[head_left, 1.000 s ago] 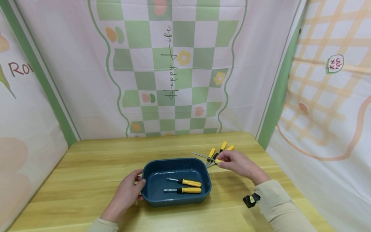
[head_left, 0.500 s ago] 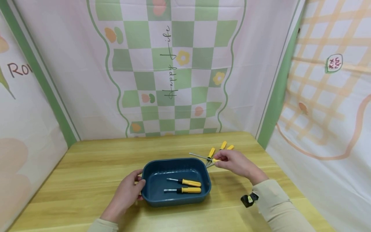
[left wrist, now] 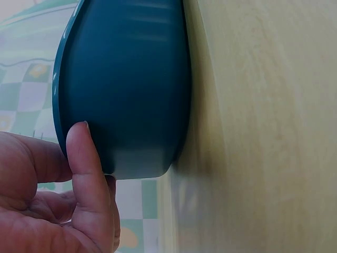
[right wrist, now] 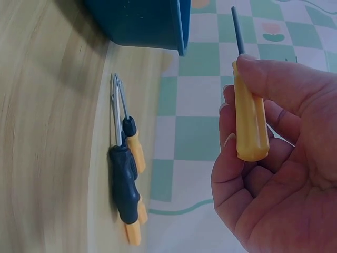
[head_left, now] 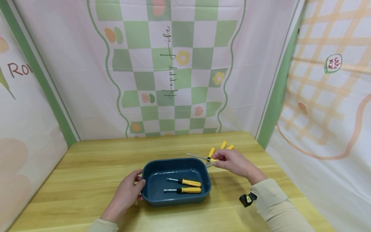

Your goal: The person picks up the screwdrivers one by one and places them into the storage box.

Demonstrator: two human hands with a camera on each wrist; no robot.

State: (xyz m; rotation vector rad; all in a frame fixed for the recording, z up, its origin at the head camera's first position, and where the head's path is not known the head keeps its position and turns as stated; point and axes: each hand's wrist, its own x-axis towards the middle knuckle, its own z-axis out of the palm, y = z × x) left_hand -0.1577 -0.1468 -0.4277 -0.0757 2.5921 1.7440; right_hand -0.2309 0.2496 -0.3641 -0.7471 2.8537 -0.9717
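Observation:
A dark blue rectangular tub (head_left: pixel 176 202) stands on the table, with two yellow-and-black screwdrivers, one (head_left: pixel 191 183) behind the other (head_left: pixel 191 190), lying inside. My left hand (head_left: pixel 128 188) holds the tub's left end, thumb at the rim; in the left wrist view a fingertip (left wrist: pixel 80 134) lies against its outer wall. Raised past the tub's right back corner, my right hand (head_left: pixel 234 162) pinches a screwdriver (right wrist: pixel 251 121) by its yellow handle, the shaft pointing left toward the tub. Behind that hand, several more screwdrivers (head_left: pixel 211 152) lie fanned out on the table, partly hidden.
In the right wrist view, one loose screwdriver has a thick black handle (right wrist: pixel 124 182); its neighbours show yellow ends. The wooden table (head_left: pixel 95 167) is enclosed by printed cloth (head_left: pixel 182 38) at the back and both sides. A small black device (head_left: pixel 246 199) hangs at the right cuff.
My right hand has drifted slightly left with the screwdriver, its tip moving closer over the tub's back right corner. The left hand and tub have stayed put.

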